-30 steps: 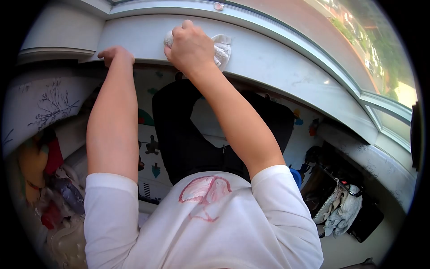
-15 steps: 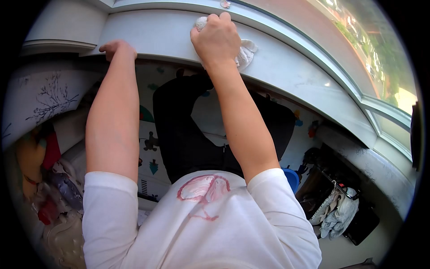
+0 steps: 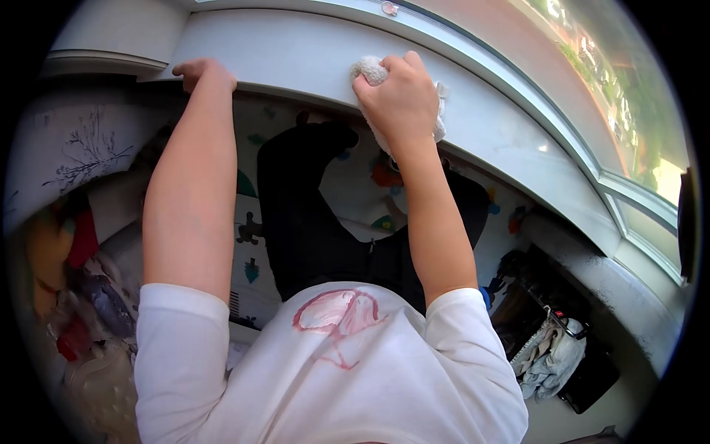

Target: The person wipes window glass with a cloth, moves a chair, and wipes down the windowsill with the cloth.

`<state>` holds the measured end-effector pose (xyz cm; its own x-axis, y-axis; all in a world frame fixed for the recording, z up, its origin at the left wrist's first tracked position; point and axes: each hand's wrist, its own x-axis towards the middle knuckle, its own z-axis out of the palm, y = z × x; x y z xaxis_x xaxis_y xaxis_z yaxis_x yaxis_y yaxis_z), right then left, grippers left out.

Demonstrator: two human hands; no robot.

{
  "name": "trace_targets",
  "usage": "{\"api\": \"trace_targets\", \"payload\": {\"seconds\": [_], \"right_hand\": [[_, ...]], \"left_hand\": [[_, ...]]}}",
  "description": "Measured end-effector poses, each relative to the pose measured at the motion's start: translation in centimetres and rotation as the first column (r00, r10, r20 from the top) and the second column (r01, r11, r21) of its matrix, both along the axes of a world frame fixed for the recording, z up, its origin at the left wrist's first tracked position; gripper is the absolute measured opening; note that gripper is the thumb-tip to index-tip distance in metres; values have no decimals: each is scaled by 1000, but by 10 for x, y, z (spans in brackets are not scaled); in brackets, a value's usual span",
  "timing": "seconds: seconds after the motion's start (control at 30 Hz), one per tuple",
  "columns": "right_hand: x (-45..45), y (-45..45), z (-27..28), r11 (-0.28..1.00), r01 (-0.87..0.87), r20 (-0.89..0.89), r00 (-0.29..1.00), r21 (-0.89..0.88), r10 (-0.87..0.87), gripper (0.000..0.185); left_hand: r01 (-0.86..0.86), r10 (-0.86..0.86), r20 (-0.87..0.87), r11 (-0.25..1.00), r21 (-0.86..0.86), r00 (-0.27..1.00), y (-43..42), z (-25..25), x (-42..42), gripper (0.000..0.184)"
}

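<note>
My right hand [image 3: 400, 96] is closed round a white cloth [image 3: 369, 70] on the white window sill [image 3: 288, 46]. One bunched part of the cloth shows left of my fingers, and another part sticks out on the right, near the sill's front edge. Farther left, my left hand [image 3: 205, 72] rests on the sill's front edge with its fingers apart, holding nothing. A small pinkish object [image 3: 389, 9] sits by the window frame, above my right hand.
The window [image 3: 592, 81] curves along the upper right. Below the sill are my dark-clothed legs [image 3: 303, 222] and a patterned surface. Plush-like items [image 3: 55, 251] lie at the left. A dark rack [image 3: 543, 296] with a pale cloth [image 3: 560, 362] stands at the lower right.
My right hand has slid to the right along the sill with the cloth, and is now nearer its front edge. My left hand stays on the sill's edge.
</note>
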<state>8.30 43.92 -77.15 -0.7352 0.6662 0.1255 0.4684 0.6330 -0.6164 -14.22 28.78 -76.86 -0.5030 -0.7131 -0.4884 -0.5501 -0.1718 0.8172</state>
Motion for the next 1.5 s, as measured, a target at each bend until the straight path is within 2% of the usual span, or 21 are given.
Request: {"api": "trace_targets", "payload": {"seconds": [0.03, 0.13, 0.23, 0.33, 0.43, 0.73, 0.83, 0.97, 1.07, 1.23, 1.3, 1.5], "right_hand": [[-7, -5, -2, 997, -11, 8, 1000, 72, 10, 26], [-39, -15, -8, 989, -89, -66, 993, 121, 97, 27], [-77, -31, -10, 969, -197, -121, 969, 147, 215, 28], [-88, -38, -8, 953, -243, -140, 953, 179, 269, 27], [-69, -30, -8, 935, -310, -136, 933, 170, 334, 26], [23, 17, -3, 976, -201, -73, 975, 82, 207, 25], [42, 38, -7, 962, -258, -220, 947, -87, 234, 23], [45, 37, -9, 935, -354, -196, 916, 9, 349, 22], [36, 27, -6, 903, -418, -115, 897, 95, 427, 23], [10, 11, -4, 864, -468, -114, 863, 186, 492, 25], [-4, 1, -4, 838, -489, -115, 843, 240, 525, 26], [-53, -31, -11, 854, -419, -180, 856, 309, 485, 27]], "left_hand": [[9, -9, 18, 1000, -17, 1000, 0, -1, -3, 69], [-14, 15, -19, 999, 30, 1000, 3, 1, -1, 69], [-39, 40, -17, 999, 5, 999, 3, -1, -4, 70], [-15, 15, 1, 1000, -18, 1000, 4, 3, 1, 70], [-53, 53, -1, 998, 31, 999, 2, 0, -5, 71], [4, -4, 0, 1000, -9, 1000, 0, 4, 0, 71], [29, -29, 0, 1000, -10, 1000, -1, 6, 1, 70], [74, -74, 17, 997, -9, 997, -4, 7, 2, 71], [75, -75, 30, 997, -11, 997, -4, 6, 1, 71], [97, -98, 17, 994, 39, 995, -3, 14, 6, 64], [79, -79, 17, 997, 17, 997, -4, 9, 2, 69], [50, -50, 37, 999, 11, 998, -2, 11, 3, 71]]}}
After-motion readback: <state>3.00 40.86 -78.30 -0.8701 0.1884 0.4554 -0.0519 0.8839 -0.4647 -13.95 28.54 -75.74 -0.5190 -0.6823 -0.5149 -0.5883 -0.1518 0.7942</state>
